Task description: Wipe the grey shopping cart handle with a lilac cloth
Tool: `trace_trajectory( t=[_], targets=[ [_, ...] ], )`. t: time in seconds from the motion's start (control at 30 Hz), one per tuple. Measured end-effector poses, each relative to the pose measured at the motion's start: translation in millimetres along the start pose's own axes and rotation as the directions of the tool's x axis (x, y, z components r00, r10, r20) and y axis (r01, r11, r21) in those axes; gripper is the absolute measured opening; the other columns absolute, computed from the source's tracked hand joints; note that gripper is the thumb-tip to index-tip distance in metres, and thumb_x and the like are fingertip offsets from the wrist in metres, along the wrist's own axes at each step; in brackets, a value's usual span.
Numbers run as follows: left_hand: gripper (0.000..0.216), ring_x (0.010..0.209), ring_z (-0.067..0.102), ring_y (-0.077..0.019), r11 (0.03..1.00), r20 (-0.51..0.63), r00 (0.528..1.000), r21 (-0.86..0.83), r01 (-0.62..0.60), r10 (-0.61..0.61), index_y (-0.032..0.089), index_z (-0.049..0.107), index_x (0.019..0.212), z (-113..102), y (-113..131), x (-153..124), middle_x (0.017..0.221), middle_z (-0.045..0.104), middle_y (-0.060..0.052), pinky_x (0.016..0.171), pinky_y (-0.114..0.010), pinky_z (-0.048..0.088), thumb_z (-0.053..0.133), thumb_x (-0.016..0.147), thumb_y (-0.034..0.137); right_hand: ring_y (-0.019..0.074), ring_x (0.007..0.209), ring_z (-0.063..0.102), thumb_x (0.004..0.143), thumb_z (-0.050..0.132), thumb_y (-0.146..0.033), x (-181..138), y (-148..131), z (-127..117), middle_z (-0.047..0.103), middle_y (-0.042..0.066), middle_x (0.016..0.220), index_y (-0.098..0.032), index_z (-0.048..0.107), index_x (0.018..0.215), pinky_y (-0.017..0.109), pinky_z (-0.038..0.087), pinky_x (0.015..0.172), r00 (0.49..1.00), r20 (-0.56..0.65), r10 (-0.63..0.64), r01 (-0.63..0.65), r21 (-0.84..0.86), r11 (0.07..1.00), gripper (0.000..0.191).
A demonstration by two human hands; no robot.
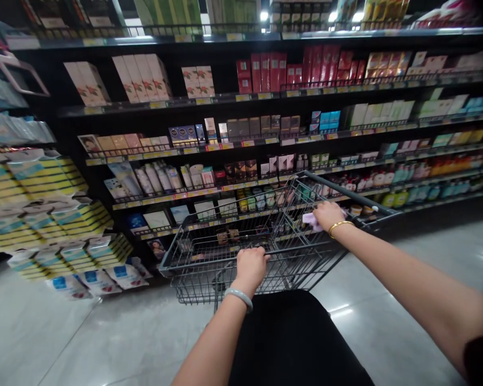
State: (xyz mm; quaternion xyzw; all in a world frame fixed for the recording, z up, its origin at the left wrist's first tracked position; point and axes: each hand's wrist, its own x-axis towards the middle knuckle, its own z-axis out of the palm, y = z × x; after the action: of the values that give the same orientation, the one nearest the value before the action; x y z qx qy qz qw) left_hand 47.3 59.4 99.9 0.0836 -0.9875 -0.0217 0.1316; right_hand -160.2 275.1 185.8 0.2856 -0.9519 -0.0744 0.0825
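Note:
A grey wire shopping cart (225,273) stands sideways in front of me, its handle end to the right. My left hand (251,268), with a pale bangle at the wrist, is closed over the cart's near side rim. Farther right, my right hand (328,215), wearing a gold bracelet, is closed on a pale purple cloth (313,221) above the cart's basket, near the cart handle (346,192). Its fingers hide part of the cloth, and I cannot tell whether they also touch the cart. Through the wires little of the basket's inside can be made out.
Beyond the cart, long shelves (209,190) carry boxed cosmetics and bottles. At the left, yellow-and-white packs (74,214) hang in rows, with white bags (100,281) below them. Shiny grey floor (88,343) lies around the cart.

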Motion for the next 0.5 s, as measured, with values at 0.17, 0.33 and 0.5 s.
trace_trajectory(
  t=[0.17, 0.33, 0.5],
  targets=[
    [0.025, 0.094, 0.068, -0.0244, 1.0, 0.008, 1.0, -0.004, -0.003, 0.003, 0.019, 0.066, 0.092, -0.8, -1.5, 2.0, 0.095, 0.074, -0.008, 0.085, -0.038, 0.042, 0.053, 0.096, 0.039, 0.0185, 0.074, 0.065, 0.073, 0.073, -0.022, -1.5, -41.2, -18.7, 0.075, 0.006, 0.08, -0.019, 0.079, 0.086, 0.027, 0.041, 0.07, 0.958, 0.24, -0.158, 0.123, 0.152, 0.981, 0.015],
    [0.026, 0.096, 0.067, -0.024, 1.0, 0.014, 1.0, -0.013, -0.015, 0.015, 0.019, 0.066, 0.097, 0.5, -3.3, -1.2, 0.097, 0.073, -0.008, 0.085, -0.037, 0.041, 0.049, 0.098, 0.039, 0.0184, 0.083, 0.062, 0.084, 0.061, -0.02, -53.8, -107.5, -4.7, 0.073, 0.005, 0.091, -0.026, 0.076, 0.093, 0.028, 0.039, 0.072, 0.926, -0.08, -0.368, 0.376, 0.256, 0.891, 0.019],
    [0.024, 0.095, 0.068, -0.0237, 1.0, 0.007, 1.0, -0.016, -0.009, 0.009, 0.018, 0.066, 0.093, -0.2, -5.7, -4.4, 0.096, 0.074, -0.008, 0.085, -0.037, 0.041, 0.053, 0.096, 0.038, 0.0234, 0.095, 0.055, 0.09, 0.053, -0.016, -108.4, -104.7, 59.1, 0.069, 0.009, 0.102, -0.025, 0.074, 0.104, 0.035, 0.043, 0.084, 0.805, -0.587, -0.083, 0.301, 0.283, 0.911, 0.026]
  ],
)
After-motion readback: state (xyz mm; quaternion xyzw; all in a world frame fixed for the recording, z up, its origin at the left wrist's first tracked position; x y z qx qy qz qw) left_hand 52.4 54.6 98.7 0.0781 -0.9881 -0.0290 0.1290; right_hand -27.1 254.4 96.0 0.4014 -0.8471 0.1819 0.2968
